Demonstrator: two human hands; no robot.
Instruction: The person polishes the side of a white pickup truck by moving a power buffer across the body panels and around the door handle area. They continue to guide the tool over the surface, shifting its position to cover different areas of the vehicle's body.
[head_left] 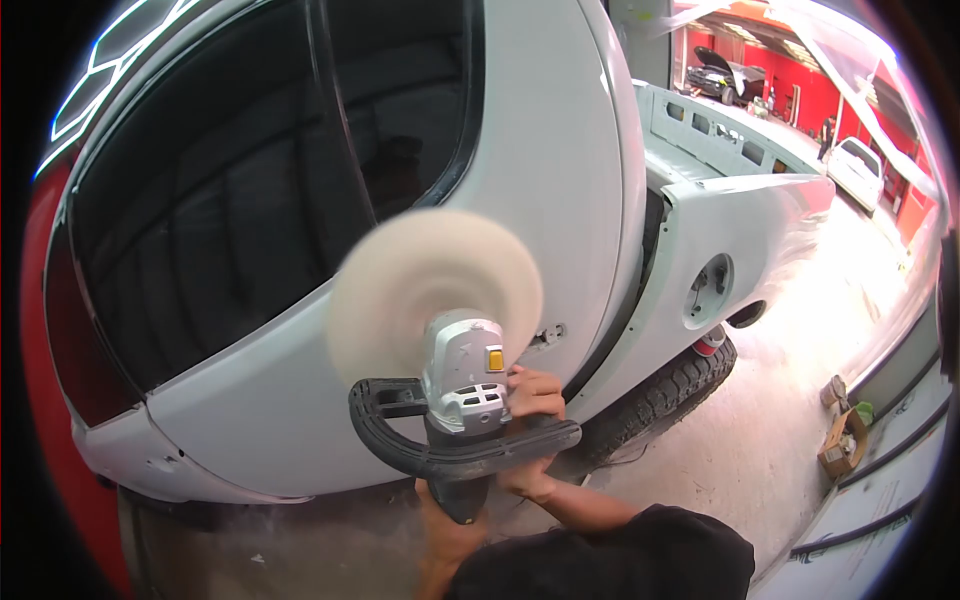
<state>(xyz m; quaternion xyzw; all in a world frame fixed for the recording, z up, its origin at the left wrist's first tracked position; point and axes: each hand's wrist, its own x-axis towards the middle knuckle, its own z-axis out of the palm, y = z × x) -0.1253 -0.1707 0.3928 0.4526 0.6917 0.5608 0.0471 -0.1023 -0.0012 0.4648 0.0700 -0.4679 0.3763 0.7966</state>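
A polisher (465,370) with a grey-silver head and black loop handle (400,452) is held up against the pickup truck's side (240,400). Its pale round pad (435,265) is smeared by spinning and overlaps the white panel and the lower edge of the dark window (220,170). My left hand (448,525) is closed around the polisher's black rear body, low in view. Higher up, my right hand (536,395) curls its fingers at the right side of the loop handle, beside the head. The handle hides part of that hand.
Behind the cab, the truck's bed (735,215) extends to the right above a knobby tyre (660,400). A cardboard box (843,445) stands on the floor at the right. Farther back are a white car (856,172), a dark car with its hood raised (722,75), and a standing person (826,135).
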